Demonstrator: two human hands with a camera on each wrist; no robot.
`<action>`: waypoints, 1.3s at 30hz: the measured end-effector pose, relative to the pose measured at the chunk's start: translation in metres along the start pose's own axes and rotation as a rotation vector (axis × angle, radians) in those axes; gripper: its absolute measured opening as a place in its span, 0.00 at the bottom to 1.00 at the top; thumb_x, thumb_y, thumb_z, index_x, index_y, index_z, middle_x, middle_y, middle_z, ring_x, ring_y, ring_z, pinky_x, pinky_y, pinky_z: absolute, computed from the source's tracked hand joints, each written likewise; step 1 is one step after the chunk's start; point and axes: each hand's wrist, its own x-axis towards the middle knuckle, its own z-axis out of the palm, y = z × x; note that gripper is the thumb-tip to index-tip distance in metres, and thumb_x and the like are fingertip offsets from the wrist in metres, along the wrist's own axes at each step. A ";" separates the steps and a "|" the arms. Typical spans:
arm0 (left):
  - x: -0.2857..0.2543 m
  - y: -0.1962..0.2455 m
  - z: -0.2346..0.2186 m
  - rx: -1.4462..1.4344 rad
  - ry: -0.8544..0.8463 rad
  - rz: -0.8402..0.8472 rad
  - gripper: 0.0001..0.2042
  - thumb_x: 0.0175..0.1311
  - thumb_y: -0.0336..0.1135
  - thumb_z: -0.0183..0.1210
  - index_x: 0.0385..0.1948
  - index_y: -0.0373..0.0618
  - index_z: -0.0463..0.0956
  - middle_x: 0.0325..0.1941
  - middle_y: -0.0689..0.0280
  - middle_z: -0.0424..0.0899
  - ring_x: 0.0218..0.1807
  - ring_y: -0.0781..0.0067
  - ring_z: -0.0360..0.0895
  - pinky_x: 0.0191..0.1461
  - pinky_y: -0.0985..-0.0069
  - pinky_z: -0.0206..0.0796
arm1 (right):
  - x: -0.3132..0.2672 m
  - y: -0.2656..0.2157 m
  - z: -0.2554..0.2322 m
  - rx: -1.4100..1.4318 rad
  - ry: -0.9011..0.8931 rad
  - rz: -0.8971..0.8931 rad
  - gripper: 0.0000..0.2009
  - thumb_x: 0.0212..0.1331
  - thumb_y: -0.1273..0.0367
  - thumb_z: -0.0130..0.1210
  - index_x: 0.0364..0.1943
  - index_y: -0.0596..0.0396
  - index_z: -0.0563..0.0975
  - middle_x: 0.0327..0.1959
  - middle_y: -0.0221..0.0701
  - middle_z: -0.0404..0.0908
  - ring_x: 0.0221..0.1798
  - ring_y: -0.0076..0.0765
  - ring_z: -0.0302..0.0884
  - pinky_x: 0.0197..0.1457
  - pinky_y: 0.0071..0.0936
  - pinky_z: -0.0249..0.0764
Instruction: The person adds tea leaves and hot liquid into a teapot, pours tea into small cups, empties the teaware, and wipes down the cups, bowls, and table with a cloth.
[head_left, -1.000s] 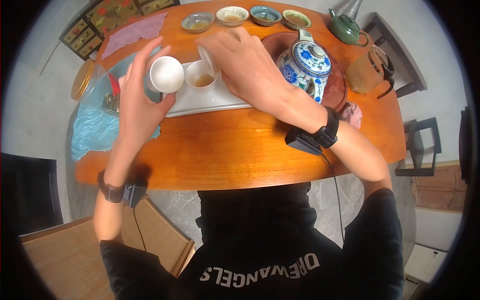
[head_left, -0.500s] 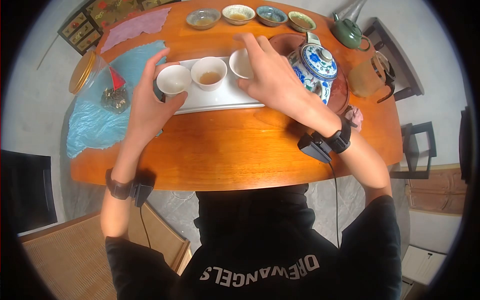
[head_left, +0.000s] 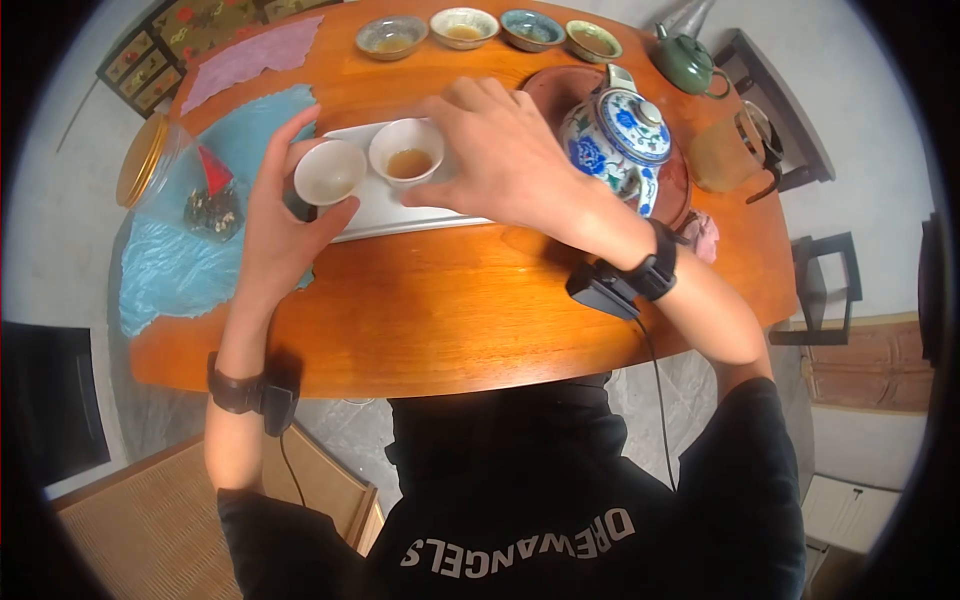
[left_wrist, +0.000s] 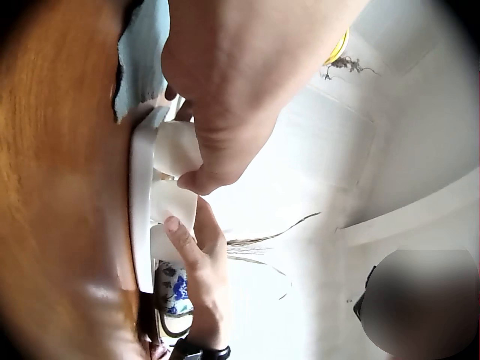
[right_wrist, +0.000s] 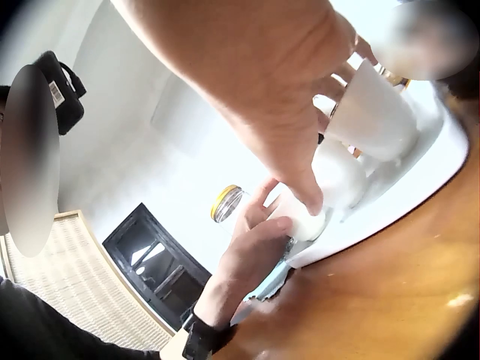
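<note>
On the white tray (head_left: 380,223), a white cup (head_left: 330,172) stands between the thumb and fingers of the left hand (head_left: 275,215). Beside it, the right hand (head_left: 510,155) holds the middle cup (head_left: 407,152), which has brown liquid in it, with thumb low at its side and fingers at the rim. The right wrist view shows a third white cup (right_wrist: 375,112) on the tray; the right hand hides it in the head view. In the left wrist view the right thumb (left_wrist: 176,227) lies against the middle cup (left_wrist: 172,202).
Right of the tray, a blue-and-white teapot (head_left: 615,135) sits on a round brown tray (head_left: 680,190). Several small bowls (head_left: 465,28) line the back, near a green teapot (head_left: 688,65). A glass pitcher (head_left: 730,150) stands right; a jar (head_left: 185,180) lies on blue cloth (head_left: 165,270).
The right hand has moved left from the third cup to the middle cup. The left hand stays around the left cup, which was raised and tipped a second ago and now sits lower.
</note>
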 end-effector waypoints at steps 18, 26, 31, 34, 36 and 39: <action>-0.003 -0.014 -0.003 0.037 0.014 0.034 0.43 0.52 0.23 0.65 0.76 0.49 0.61 0.58 0.63 0.80 0.63 0.67 0.76 0.73 0.69 0.61 | -0.107 0.099 -0.209 0.395 0.470 0.544 0.30 0.55 0.61 0.70 0.58 0.67 0.78 0.49 0.40 0.87 0.53 0.32 0.84 0.56 0.29 0.78; -0.003 -0.012 0.001 0.022 0.072 0.048 0.42 0.48 0.17 0.60 0.74 0.46 0.63 0.56 0.63 0.80 0.62 0.67 0.75 0.74 0.68 0.60 | -0.170 0.200 -0.211 0.167 0.667 0.591 0.31 0.55 0.71 0.70 0.65 0.62 0.73 0.54 0.42 0.87 0.57 0.34 0.84 0.60 0.31 0.79; -0.004 -0.012 0.002 0.027 0.040 0.074 0.43 0.48 0.17 0.60 0.74 0.46 0.62 0.56 0.63 0.80 0.62 0.68 0.75 0.74 0.69 0.60 | -0.169 0.207 -0.211 -0.373 0.570 0.446 0.32 0.52 0.73 0.70 0.65 0.48 0.75 0.59 0.40 0.81 0.61 0.47 0.80 0.61 0.41 0.79; -0.004 -0.014 0.002 0.029 0.038 0.089 0.43 0.49 0.17 0.61 0.74 0.46 0.62 0.56 0.63 0.81 0.62 0.68 0.76 0.73 0.68 0.61 | -0.164 0.201 -0.215 -0.573 0.478 0.339 0.33 0.48 0.79 0.67 0.63 0.43 0.77 0.60 0.36 0.77 0.63 0.51 0.75 0.62 0.44 0.77; -0.004 -0.012 0.002 0.030 0.044 0.083 0.43 0.48 0.17 0.61 0.74 0.46 0.62 0.56 0.63 0.81 0.61 0.68 0.76 0.73 0.68 0.61 | -0.161 0.199 -0.220 -0.713 0.373 0.182 0.33 0.47 0.82 0.65 0.62 0.42 0.78 0.60 0.34 0.77 0.63 0.48 0.74 0.62 0.43 0.76; -0.005 -0.009 0.003 0.031 0.038 0.079 0.43 0.48 0.18 0.61 0.74 0.46 0.62 0.56 0.63 0.81 0.61 0.68 0.76 0.73 0.68 0.62 | -0.156 0.199 -0.226 -0.832 0.289 0.040 0.34 0.45 0.84 0.62 0.61 0.41 0.78 0.60 0.32 0.77 0.63 0.46 0.74 0.62 0.41 0.75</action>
